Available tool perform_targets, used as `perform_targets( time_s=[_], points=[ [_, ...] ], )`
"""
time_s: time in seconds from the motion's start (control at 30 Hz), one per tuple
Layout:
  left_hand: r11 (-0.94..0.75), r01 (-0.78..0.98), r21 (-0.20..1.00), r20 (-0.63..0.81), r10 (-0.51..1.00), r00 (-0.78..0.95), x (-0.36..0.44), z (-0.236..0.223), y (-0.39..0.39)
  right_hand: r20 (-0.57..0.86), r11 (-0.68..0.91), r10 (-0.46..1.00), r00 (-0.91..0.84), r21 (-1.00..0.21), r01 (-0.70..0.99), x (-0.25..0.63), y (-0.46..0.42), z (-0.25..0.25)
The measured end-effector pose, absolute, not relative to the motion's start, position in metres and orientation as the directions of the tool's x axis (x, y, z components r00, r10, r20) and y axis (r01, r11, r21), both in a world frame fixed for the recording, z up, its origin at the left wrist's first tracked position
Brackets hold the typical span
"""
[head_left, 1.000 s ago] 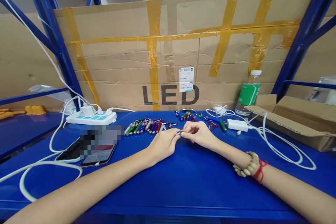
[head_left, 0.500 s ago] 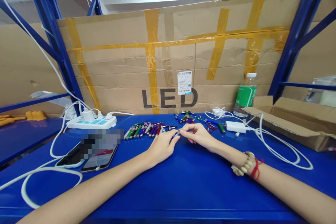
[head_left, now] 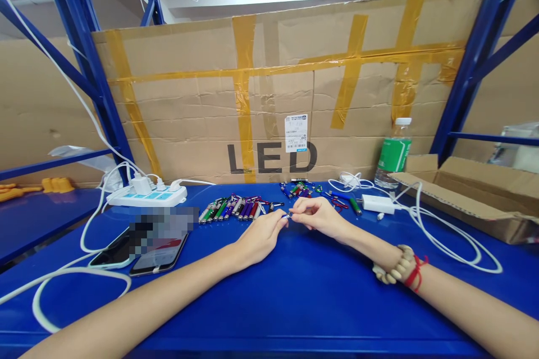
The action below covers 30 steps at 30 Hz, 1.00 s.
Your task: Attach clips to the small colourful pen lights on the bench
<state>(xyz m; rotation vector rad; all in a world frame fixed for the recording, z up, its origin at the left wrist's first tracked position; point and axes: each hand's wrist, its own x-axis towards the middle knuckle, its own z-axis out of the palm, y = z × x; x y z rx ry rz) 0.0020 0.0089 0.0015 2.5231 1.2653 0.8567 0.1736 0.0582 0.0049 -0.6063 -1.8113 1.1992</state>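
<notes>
Two hands meet over a small shiny piece [head_left: 288, 216], with an open carton and a bottle off beyond the right hand.
The piece sits between the fingertips of both hands: the left hand [head_left: 260, 235] is curled closed around one end, mostly hiding it, and the right hand [head_left: 319, 217] pinches the other end between thumb and finger. Just beyond the left hand lies a row of coloured metal tubes [head_left: 229, 209]; just beyond the right, a loose pile of similar tubes [head_left: 300, 188]. Right of the right hand lies a white adapter [head_left: 378, 203]; farther out stands the capped bottle [head_left: 394, 152], upright, its green label hiding the liquid level. Farthest right is the open carton [head_left: 458, 205], flaps spread, its floor hidden behind the near side. Well left of the left hand, a power strip [head_left: 148, 197] holds white plugs.
</notes>
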Motion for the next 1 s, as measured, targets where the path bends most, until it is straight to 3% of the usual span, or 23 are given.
perform_targets(
  time_s=[0.57, 1.0],
  points=[
    [-0.72, 0.631, 0.289, 0.41, 0.689, 0.598, -0.0006, 0.0023, 0.0051, 0.433, 0.615, 0.63, -0.644, -0.785, 0.074, 0.1824, 0.0527, 0.0042],
    [-0.707, 0.615, 0.351, 0.512, 0.694, 0.506, 0.0013, 0.0006, 0.0077, 0.478, 0.645, 0.672, -0.565, -0.753, 0.13, 0.179, 0.0516, 0.0026]
  ],
)
